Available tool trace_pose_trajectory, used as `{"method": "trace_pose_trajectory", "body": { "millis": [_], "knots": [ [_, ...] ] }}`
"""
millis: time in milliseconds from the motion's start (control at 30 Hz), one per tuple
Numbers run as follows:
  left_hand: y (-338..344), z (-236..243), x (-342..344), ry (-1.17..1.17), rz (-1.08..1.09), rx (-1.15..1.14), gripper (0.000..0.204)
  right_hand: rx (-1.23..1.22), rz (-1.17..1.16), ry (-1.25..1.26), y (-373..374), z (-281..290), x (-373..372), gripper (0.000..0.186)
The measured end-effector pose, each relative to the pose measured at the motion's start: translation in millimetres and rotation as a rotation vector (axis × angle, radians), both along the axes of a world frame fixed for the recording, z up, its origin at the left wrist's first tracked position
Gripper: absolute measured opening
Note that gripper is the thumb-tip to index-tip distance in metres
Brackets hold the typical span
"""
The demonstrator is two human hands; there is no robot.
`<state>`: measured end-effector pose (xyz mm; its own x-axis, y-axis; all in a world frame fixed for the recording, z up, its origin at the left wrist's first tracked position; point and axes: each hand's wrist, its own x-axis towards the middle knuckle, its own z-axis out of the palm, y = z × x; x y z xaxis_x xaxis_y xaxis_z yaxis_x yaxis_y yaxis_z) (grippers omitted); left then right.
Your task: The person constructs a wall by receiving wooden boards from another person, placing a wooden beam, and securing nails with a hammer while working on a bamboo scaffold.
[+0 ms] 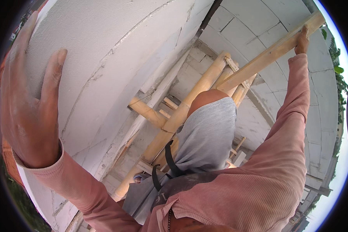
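Note:
My left hand (31, 104) lies at the far left with its fingers stretched and the thumb apart, against the pale block wall (104, 58) near its top edge. It holds nothing. At the upper right, my right hand (302, 40) is wrapped round a long wooden plank (266, 54) near its far end. The plank slants down toward the middle, its lower end close above my bare knee (208, 99). Whether that end rests on anything is hidden behind the knee. Grey trouser cloth (210, 131) covers my raised leg.
Thick bamboo poles (181, 116) form a scaffold beneath me, with a shorter bamboo crosspiece (147, 112) meeting one of them. A second block wall (321, 112) rises at the right. Green leaves (338, 69) show beyond it. Black straps (169, 158) hang at my waist.

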<state>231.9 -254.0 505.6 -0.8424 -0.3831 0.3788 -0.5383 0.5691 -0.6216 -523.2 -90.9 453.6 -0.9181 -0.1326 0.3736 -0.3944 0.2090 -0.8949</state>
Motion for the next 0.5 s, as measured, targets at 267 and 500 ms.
{"method": "trace_pose_trajectory", "body": {
  "millis": [267,500],
  "knots": [
    [93.5,-1.0,56.7,0.356,-0.2,0.314,0.036,0.061,0.127,0.291,-43.4,21.4,80.6,0.096],
    [284.6,-68.3,208.2,1.263,0.395,0.273,0.016,0.007,0.917,0.545,-41.9,10.1,294.1,0.027]
  ]
}}
